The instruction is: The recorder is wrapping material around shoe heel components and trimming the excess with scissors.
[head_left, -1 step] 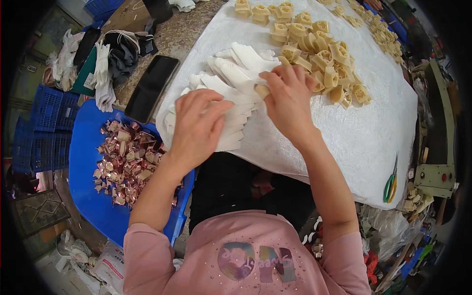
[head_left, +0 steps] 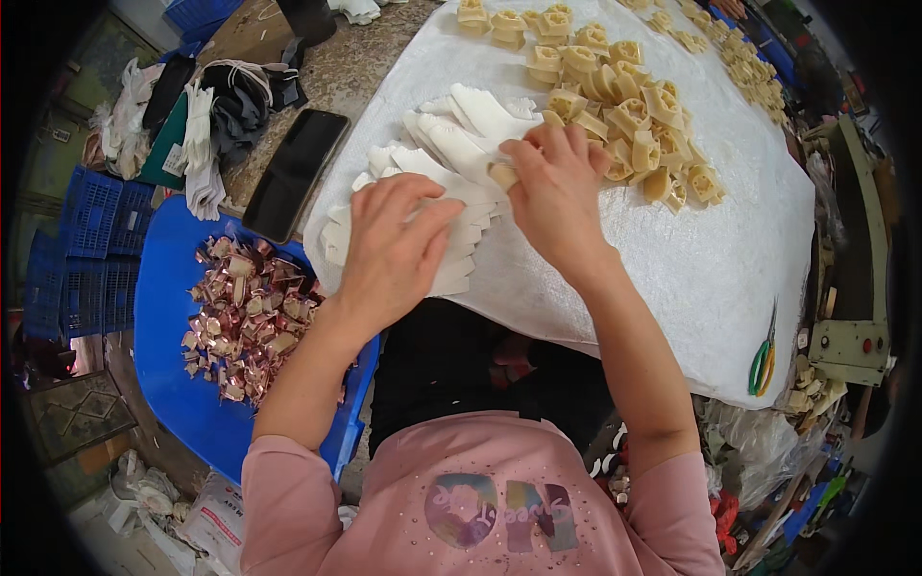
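While the right hand (head_left: 557,192) pinches a small beige piece (head_left: 502,176) at one o'clock, the left hand (head_left: 392,245) — fingers loosely spread — partly covers white strips (head_left: 437,168) toward eleven.

Two hands (head_left: 392,245) are beside overlapping white pieces (head_left: 451,144).

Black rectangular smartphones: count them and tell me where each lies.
1: the black rectangular smartphone lies left of the bare left hand and layered thin white pieces. Others may be hidden.
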`<state>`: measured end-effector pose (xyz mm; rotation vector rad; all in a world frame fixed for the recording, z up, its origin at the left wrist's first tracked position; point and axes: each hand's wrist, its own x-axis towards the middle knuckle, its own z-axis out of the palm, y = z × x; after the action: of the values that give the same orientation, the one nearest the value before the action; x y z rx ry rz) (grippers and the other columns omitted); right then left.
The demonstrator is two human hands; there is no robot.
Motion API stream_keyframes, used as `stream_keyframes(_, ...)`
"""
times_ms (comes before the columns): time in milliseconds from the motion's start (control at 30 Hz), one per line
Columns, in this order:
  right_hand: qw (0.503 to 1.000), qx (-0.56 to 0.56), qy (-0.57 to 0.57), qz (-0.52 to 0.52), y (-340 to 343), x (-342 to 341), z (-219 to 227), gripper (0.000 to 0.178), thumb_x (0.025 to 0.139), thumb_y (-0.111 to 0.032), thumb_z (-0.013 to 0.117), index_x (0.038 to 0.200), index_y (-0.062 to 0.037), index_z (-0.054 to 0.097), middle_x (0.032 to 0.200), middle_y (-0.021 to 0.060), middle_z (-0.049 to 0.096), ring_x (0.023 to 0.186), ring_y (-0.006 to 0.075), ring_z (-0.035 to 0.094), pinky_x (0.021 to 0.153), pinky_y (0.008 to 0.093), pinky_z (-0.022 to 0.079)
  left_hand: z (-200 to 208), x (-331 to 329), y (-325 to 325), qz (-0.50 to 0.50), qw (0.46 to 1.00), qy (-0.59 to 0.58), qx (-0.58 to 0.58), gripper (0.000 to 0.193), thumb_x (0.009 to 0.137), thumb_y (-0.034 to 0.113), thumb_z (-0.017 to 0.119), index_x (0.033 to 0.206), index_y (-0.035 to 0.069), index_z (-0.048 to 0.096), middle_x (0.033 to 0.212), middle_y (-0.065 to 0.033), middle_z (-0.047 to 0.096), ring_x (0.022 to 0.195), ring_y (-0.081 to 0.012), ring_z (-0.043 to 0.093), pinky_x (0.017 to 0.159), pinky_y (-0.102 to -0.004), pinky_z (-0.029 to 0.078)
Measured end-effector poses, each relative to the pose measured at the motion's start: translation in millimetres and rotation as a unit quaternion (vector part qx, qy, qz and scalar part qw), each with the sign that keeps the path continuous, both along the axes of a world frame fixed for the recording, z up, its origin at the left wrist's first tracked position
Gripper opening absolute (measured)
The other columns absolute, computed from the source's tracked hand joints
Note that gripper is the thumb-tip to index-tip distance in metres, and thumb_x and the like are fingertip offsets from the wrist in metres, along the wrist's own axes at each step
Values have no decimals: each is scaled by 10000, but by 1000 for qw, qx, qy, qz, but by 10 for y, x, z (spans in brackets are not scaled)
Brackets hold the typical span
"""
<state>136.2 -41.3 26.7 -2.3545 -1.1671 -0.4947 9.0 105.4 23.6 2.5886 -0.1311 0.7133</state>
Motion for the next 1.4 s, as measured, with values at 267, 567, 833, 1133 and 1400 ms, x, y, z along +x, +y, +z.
stream_keyframes(267,999,-26,-7,-36,164,33,-195,85,668,-19,581,741,-56,603,878,77,498,952,264,430,837,445,254,-157,175,-88,11,1000,-6,23,321,651,-12,658,963,48,610,1014,-89,554,1016,-267,524,882,-388,364)
stream_keyframes(567,1000,18,0,11,424,135,-46,112,707,-58,586,803,-91,632,856,49,531,928,250,463,871,480,252,-199,180,-64,10,1000,-14,16,338,642,-4,674,968,58,613,1022,-85,552,1029,-263,517,885,-401,360)
stream_keyframes(833,998,-70,7,-3,664,172,-72,192,623,-6,623,808,-57,630,890,93,526,961,288,450,865,498,264,-198,174,-72,16,1000,-16,21,312,660,22,678,962,58,610,1017,-73,546,1020,-248,507,872,-392,360)
stream_keyframes(1133,940,176,266,121,-145,-60,92,278,676,111,536,913,-35,536,928,105,555,927,272,521,840,400,380,-209,150,-35,16,1000,-12,10,330,649,10,684,965,66,607,1042,-77,555,1019,-266,519,867,-387,376)
stream_keyframes(1400,908,286,260,162,-729,-251,434,243,691,36,617,912,-27,541,869,93,552,810,251,533,758,358,423,314,140,-384,-62,997,50,21,374,754,215,661,1083,49,592,1073,-150,553,1036,-339,524,858,-395,399)
